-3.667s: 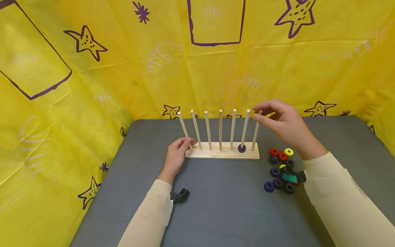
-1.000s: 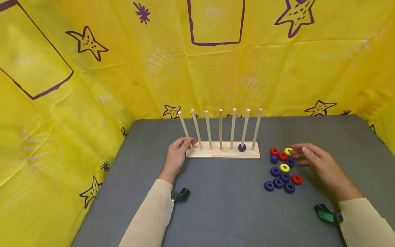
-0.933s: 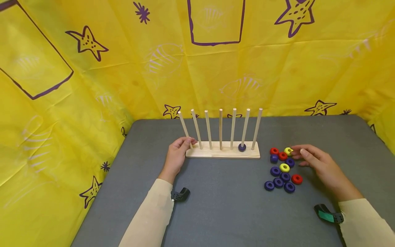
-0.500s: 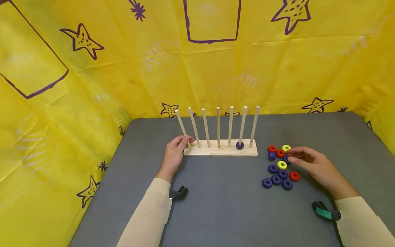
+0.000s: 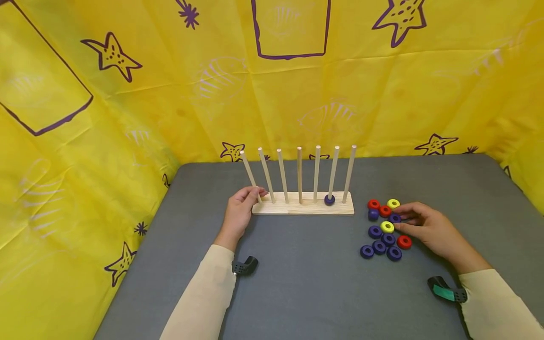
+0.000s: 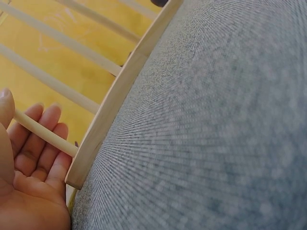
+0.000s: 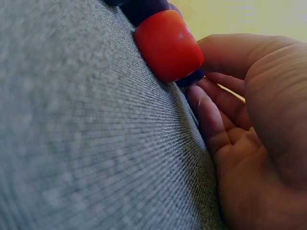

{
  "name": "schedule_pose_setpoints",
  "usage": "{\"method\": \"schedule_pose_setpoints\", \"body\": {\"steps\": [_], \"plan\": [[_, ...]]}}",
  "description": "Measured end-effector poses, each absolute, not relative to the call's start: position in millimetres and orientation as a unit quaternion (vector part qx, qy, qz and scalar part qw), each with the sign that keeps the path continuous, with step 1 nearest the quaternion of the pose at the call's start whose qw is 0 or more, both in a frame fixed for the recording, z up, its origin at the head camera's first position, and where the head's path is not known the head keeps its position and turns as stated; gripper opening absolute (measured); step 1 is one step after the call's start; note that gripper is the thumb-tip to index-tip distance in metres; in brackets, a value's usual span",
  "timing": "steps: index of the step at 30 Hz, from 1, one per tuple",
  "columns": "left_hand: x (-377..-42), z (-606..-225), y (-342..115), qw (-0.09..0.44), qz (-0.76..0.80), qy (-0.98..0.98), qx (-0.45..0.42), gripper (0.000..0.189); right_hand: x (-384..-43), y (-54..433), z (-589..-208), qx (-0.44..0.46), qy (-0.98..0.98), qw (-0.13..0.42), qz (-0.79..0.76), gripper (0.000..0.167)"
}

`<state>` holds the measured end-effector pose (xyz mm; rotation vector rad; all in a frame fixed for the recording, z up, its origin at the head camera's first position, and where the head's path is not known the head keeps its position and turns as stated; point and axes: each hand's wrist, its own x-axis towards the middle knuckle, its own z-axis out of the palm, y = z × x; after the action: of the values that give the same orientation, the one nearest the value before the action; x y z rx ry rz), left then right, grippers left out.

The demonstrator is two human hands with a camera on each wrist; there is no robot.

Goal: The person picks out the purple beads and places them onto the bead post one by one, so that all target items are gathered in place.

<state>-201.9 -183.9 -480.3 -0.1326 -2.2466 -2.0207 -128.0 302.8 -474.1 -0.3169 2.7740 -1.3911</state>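
Note:
A wooden peg stand (image 5: 278,208) with several upright pegs sits mid-table, one purple ring (image 5: 329,200) low on its second peg from the right. My left hand (image 5: 240,211) holds the leftmost peg (image 6: 45,133) near its base; in the left wrist view that peg runs between thumb and fingers. To the right of the stand, my right hand (image 5: 427,229) pinches a purple ring (image 5: 395,218) between thumb and fingers, at the right side of a loose cluster. In the right wrist view a red ring (image 7: 169,45) partly hides this purple ring.
Around the right hand lie yellow rings (image 5: 387,227), red rings (image 5: 404,242) and several purple rings (image 5: 379,247) on the grey tabletop (image 5: 297,274). A yellow printed cloth (image 5: 280,104) hangs behind the table and along its sides.
The right hand has come down from the rightmost peg to the ring cluster, then shifted slightly left and closed its fingers about a purple ring. The left hand has stayed at its peg.

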Motion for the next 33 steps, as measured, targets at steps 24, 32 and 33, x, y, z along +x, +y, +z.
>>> {"method": "schedule_pose_setpoints", "body": {"steps": [24,32,33], "plan": [[-202.5,-478.5,-185.4,0.058,-0.664,-0.744,-0.038,0.035,-128.8,302.0,-471.5,-0.111,0.893,-0.033,-0.435,0.029],[-201.6,-479.1,-184.1,0.055,-0.663,-0.745,-0.040,0.035,-126.8,303.3,-473.8,-0.105,0.889,-0.050,-0.443,0.028],[-201.8,-479.4,-184.1,0.055,-0.662,-0.746,-0.041,0.035,-126.8,303.4,-474.0,-0.105,0.888,-0.053,-0.445,0.028]]}}
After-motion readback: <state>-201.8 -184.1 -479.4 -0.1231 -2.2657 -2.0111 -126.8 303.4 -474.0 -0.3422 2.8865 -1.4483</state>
